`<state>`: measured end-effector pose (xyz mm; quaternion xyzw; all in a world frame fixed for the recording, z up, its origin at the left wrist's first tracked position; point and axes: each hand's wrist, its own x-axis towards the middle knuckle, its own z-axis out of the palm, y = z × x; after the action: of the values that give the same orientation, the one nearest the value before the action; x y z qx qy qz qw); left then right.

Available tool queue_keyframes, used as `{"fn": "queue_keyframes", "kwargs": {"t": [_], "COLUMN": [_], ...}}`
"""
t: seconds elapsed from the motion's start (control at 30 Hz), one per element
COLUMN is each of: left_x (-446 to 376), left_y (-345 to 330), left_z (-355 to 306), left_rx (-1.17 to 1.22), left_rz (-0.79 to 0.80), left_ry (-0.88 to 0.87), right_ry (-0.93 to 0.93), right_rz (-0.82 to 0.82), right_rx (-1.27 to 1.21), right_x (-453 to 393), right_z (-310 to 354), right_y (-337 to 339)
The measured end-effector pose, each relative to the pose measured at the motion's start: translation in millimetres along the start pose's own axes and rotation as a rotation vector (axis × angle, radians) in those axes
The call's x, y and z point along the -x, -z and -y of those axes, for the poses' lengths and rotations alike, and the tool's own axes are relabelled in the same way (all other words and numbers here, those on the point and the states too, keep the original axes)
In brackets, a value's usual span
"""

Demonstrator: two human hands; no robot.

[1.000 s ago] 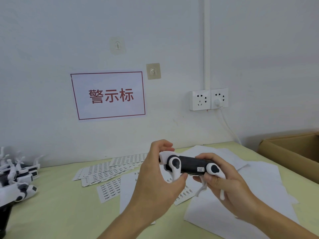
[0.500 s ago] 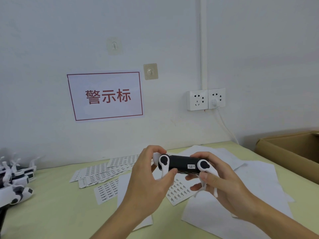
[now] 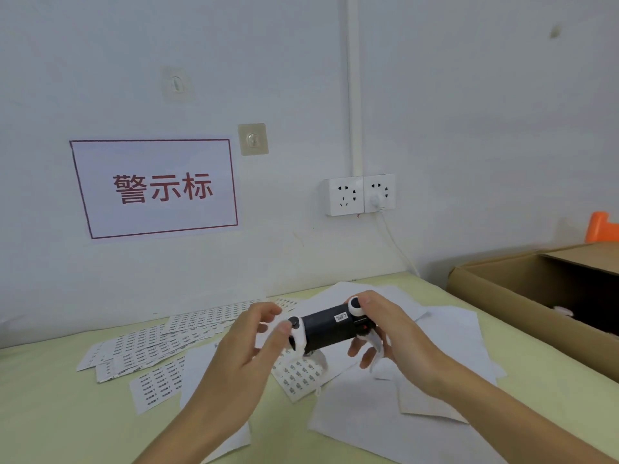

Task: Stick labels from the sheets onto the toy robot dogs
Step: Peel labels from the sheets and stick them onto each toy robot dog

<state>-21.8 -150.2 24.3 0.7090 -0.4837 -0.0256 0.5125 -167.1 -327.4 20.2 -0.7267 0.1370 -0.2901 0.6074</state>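
Compared with half a second ago, the toy robot dog (image 3: 330, 326) is tilted, its right end raised, above the desk (image 3: 60, 413). The right hand (image 3: 390, 333) grasps that end; the left hand (image 3: 249, 356) pinches the other. Label sheets (image 3: 160, 343) lie beneath, a cardboard box (image 3: 522, 296) at right. The small label (image 3: 341, 317) is unreadable.

A red-bordered white paper sign (image 3: 154, 188) is hanging on the wall; right of it, a white double wall socket (image 3: 360, 195) is sitting, and farther right an open brown cardboard box (image 3: 522, 296) is resting, lower down.
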Motion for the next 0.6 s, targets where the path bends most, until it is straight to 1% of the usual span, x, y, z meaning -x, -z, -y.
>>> {"fn": "queue_keyframes", "kwargs": {"t": [0.1, 0.17, 0.23, 0.37, 0.47, 0.53, 0.6], "left_x": [1.0, 1.8, 2.0, -4.7, -21.5, -33.7, -48.8], "left_y": [-0.6, -3.9, -8.6, -22.0, -43.1, -56.5, -76.0], "left_z": [8.5, 14.0, 16.8, 8.7, 12.7, 11.0, 5.0], "left_rx": [-0.021, -0.044, -0.080, -0.206, -0.236, -0.223, -0.220], "left_rz": [0.016, 0.021, 0.045, 0.084, 0.108, 0.175, 0.222], "left_ry": [0.000, -0.014, -0.050, -0.129, -0.131, -0.137, -0.216], "right_ry": [-0.111, -0.202, -0.284, -0.363, -0.360, -0.317, -0.266], "right_rz": [-0.176, -0.311, -0.444, -0.620, -0.705, -0.701, -0.680], "right_rx": [0.100, 0.089, 0.027, -0.187, -0.432, -0.583, -0.717], "right_x": [-12.9, -20.7, -23.3, -16.4, -11.3, -11.1, -9.3], "right_z": [2.2, 1.9, 3.1, 3.1, 1.4, 1.7, 2.3], "right_y": [30.5, 54.9, 79.5, 121.8, 141.6, 148.5, 158.2]}}
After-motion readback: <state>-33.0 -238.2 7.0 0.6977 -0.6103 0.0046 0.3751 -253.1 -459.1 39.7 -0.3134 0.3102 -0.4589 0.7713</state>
